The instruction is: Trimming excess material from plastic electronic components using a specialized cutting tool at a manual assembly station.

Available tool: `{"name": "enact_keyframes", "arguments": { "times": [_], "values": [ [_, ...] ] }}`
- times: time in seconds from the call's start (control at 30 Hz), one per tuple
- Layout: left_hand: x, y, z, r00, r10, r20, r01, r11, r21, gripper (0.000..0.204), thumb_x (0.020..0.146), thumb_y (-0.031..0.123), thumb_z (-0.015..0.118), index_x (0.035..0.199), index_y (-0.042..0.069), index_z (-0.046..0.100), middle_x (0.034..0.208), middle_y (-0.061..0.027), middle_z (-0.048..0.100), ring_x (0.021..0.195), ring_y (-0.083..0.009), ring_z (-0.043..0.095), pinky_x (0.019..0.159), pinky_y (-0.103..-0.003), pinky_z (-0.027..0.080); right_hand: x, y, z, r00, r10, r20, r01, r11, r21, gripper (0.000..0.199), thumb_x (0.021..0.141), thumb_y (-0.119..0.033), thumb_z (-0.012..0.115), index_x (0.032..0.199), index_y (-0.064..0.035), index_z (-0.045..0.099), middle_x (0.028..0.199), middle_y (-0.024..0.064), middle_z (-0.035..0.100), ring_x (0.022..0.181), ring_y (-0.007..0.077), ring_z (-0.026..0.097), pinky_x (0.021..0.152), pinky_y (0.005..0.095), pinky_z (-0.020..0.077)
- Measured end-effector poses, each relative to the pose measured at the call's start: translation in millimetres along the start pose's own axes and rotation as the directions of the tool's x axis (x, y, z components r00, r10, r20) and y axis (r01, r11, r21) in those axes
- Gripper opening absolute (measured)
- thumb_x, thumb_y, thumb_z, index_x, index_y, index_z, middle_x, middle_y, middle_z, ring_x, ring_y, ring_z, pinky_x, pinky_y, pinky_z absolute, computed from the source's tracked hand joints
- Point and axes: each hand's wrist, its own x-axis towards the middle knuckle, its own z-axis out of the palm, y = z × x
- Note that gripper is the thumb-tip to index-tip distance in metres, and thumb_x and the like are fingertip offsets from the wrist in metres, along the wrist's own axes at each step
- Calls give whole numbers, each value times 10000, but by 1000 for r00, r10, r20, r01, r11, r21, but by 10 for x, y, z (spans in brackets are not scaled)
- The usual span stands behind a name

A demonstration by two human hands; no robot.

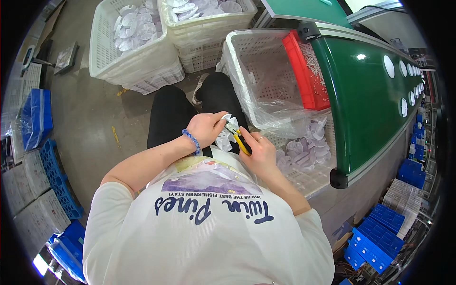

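Above my lap, my left hand (pixel 206 129) is closed on a white plastic part (pixel 223 141), its fingers pinching the upper edge. My right hand (pixel 261 155) is wrapped round the yellow-and-black handles of a pair of nippers (pixel 243 144). The nippers' metal jaws reach to the white part between my hands; whether they are closed on it is too small to tell. Close to my right hand, a plastic-lined crate holds a pile of similar white parts (pixel 308 152).
Two white crates (pixel 105 70) full of white parts stand ahead. A red bin (pixel 295 66) with small white scraps rests on a lined crate (pixel 231 78). At right runs a green conveyor belt (pixel 361 95) carrying white discs (pixel 389 66). Blue bins (pixel 37 118) are at left.
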Motion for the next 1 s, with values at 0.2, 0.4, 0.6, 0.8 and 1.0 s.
{"name": "enact_keyframes", "arguments": {
  "times": [0.2,0.4,0.6,0.8,1.0],
  "values": [
    [80,-114,75,998,68,-1,-67,986,151,257,897,208,466,1082,72,580,737,-171,614,702,-347,599,612,-419,469,7,37,131,997,80,-7,-78,989,124,532,650,-109,685,1172,-100,585,868,68,590,715,231,596,638,327,486],
    [-2,-92,52,991,120,-52,-110,980,165,305,902,193,470,1174,68,525,799,-187,616,761,-340,598,667,-417,467,61,-136,-8,997,54,-51,-54,999,1,530,644,-132,690,1160,-87,579,920,60,554,820,227,561,691,343,437],
    [-50,-124,63,998,51,-39,-47,996,81,324,906,196,469,1199,62,506,811,-194,612,779,-343,594,689,-421,463,117,-200,-45,999,51,8,-50,993,-109,521,650,-157,686,1152,-78,570,961,68,525,909,236,530,745,377,377],
    [-60,-81,43,999,23,-26,-20,993,120,324,909,212,464,1184,48,515,784,-196,612,757,-344,599,669,-421,467,105,-189,17,999,49,-6,-49,994,-98,509,650,-147,678,1144,-78,575,965,71,527,906,237,531,741,375,384],
    [6,-104,38,998,38,-43,-28,979,204,277,905,225,469,1076,45,592,720,-187,614,687,-347,602,616,-428,474,116,34,134,1000,-7,6,7,1000,17,493,647,-133,667,1131,-86,585,912,86,572,816,262,576,693,372,468]
  ]
}}
